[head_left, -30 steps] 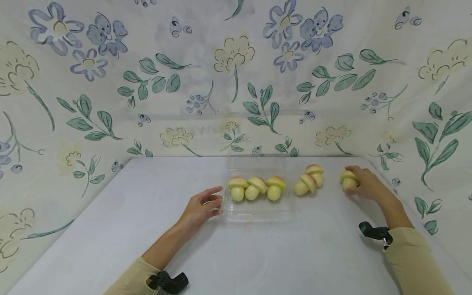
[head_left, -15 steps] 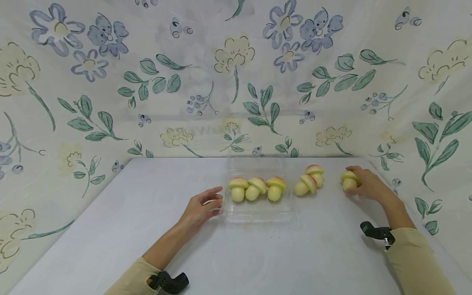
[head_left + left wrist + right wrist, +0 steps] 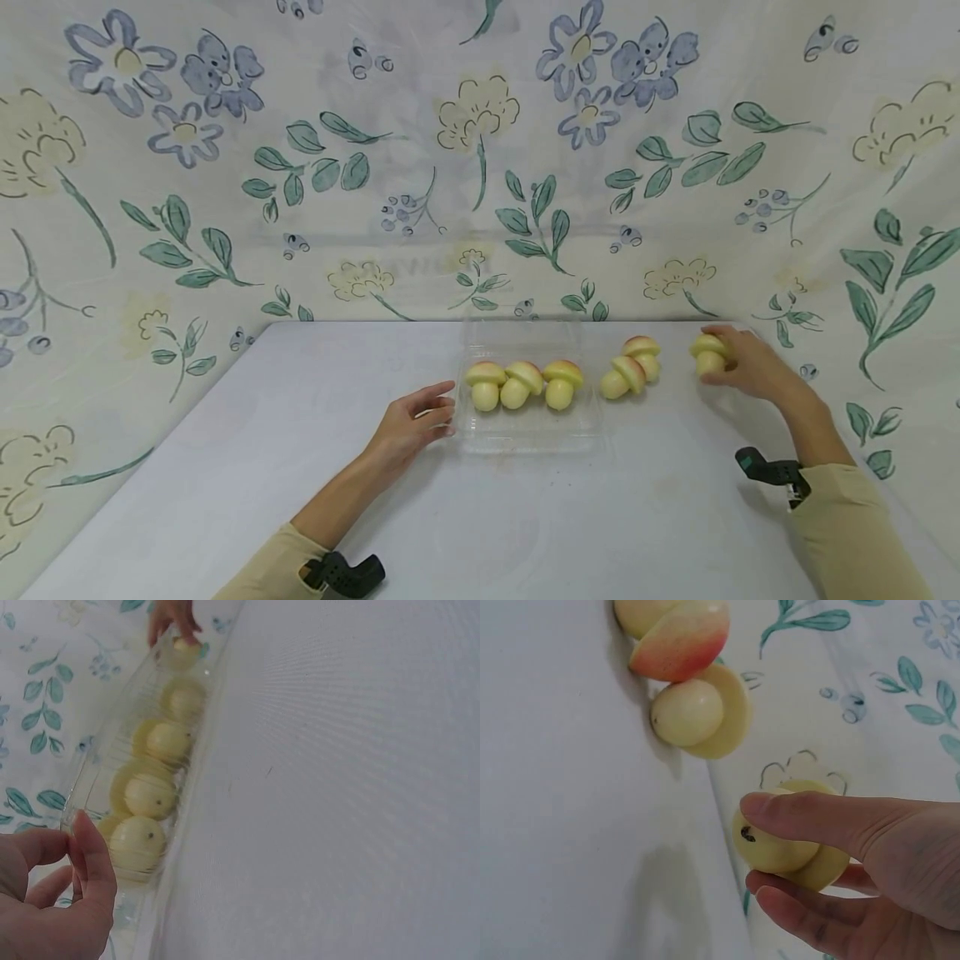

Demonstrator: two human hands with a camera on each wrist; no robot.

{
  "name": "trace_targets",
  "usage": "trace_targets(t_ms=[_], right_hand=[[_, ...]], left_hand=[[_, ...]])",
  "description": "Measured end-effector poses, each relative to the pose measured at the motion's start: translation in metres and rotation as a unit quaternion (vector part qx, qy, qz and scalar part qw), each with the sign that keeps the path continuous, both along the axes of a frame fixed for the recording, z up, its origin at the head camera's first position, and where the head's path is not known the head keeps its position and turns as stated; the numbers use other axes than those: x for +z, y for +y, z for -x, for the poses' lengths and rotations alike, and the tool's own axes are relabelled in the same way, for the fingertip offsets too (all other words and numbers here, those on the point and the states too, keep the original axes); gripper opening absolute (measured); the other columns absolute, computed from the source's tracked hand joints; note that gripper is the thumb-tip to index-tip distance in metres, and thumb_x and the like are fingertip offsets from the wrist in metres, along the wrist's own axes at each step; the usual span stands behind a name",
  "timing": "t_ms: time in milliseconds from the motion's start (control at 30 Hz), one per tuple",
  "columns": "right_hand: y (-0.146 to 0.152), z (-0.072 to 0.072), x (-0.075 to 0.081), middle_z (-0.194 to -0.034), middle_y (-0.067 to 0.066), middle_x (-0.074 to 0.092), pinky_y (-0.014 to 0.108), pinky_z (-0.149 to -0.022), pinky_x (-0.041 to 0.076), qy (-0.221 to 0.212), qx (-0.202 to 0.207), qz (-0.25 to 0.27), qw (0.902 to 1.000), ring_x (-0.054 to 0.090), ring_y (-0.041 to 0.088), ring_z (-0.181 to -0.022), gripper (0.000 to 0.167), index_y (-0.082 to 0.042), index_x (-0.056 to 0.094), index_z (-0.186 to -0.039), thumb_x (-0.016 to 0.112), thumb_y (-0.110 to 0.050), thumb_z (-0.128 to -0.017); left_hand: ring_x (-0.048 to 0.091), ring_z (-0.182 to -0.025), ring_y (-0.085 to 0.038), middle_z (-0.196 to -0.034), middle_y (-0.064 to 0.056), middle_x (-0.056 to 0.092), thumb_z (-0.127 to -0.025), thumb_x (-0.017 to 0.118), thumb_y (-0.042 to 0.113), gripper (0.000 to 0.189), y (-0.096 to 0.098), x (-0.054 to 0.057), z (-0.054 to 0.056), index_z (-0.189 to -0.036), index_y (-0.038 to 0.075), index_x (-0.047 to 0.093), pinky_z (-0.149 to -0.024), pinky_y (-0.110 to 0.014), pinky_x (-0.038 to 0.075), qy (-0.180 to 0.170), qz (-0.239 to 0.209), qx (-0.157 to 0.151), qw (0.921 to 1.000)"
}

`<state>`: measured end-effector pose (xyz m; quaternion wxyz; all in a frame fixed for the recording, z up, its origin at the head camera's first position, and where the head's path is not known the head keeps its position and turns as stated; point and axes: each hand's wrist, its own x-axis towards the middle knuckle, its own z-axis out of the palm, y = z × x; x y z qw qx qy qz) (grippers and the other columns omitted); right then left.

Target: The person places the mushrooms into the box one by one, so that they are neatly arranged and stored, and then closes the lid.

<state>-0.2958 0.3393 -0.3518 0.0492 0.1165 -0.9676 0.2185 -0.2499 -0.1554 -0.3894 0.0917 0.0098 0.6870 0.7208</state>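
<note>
My right hand grips a pale yellow mushroom-shaped piece at the back right of the table. The thumb lies along one side of its stem, with fingers on the other; a dark mark shows on the stem's end. My left hand is at the left side of a clear plastic box, thumb and forefinger pinching its edge in the left wrist view. Inside the box, 3 similar pieces with red-tinged caps, such as the middle mushroom-shaped piece, lie in a row.
Two more mushroom-shaped pieces lean together on the white table, between the box and my right hand. Behind the table's back edge hangs a flower-printed cloth. Black wrist cameras sit at both cuffs.
My right hand has raised the mushroom-shaped piece slightly and moved it a little back. My left hand and the box keep their places.
</note>
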Motion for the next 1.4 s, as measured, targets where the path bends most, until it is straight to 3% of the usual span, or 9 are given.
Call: trace_targets(t_ms=[400, 667, 933, 1400], right_hand=[[-0.024, -0.005, 0.019, -0.131, 0.030, 0.045, 0.051, -0.086, 0.049, 0.016, -0.001, 0.007, 0.9998, 0.051, 0.040, -0.107, 0.079, -0.002, 0.035, -0.148, 0.078, -0.019, -0.083], [-0.037, -0.011, 0.028, -0.123, 0.026, 0.051, 0.040, -0.077, 0.055, 0.042, 0.040, 0.027, 0.9979, 0.061, 0.034, -0.096, 0.075, -0.002, 0.039, -0.145, 0.078, -0.010, -0.081], [-0.052, -0.014, 0.036, -0.122, 0.023, 0.054, 0.039, -0.077, 0.059, 0.080, 0.083, 0.039, 0.9926, 0.061, 0.031, -0.095, 0.074, -0.001, 0.042, -0.143, 0.080, -0.006, -0.079], [-0.077, -0.020, 0.034, -0.126, 0.024, 0.050, 0.037, -0.077, 0.058, 0.051, 0.099, 0.043, 0.9928, 0.063, 0.028, -0.093, 0.074, -0.007, 0.042, -0.144, 0.080, -0.008, -0.080]], left_hand=[[0.059, -0.087, -0.009, -0.108, -0.004, 0.055, -0.092, 0.061, 0.000, 0.052, -0.001, 0.002, 0.001, -0.143, 0.000, 0.047, -0.076, -0.021, 0.058, 0.006, 0.000, 0.001, 1.0000], [0.058, -0.085, -0.008, -0.108, -0.005, 0.054, -0.093, 0.061, 0.000, 0.052, 0.000, 0.004, -0.001, -0.143, -0.001, 0.047, -0.076, -0.019, 0.057, 0.003, 0.001, 0.002, 1.0000], [0.058, -0.085, -0.009, -0.108, -0.005, 0.054, -0.093, 0.061, 0.000, 0.052, 0.001, 0.003, 0.000, -0.143, 0.000, 0.047, -0.075, -0.019, 0.057, 0.006, 0.003, 0.004, 1.0000], [0.057, -0.084, -0.009, -0.107, -0.004, 0.055, -0.092, 0.062, 0.000, 0.052, 0.001, -0.001, 0.000, -0.142, 0.000, 0.048, -0.075, -0.020, 0.057, 0.002, 0.005, 0.008, 1.0000]])
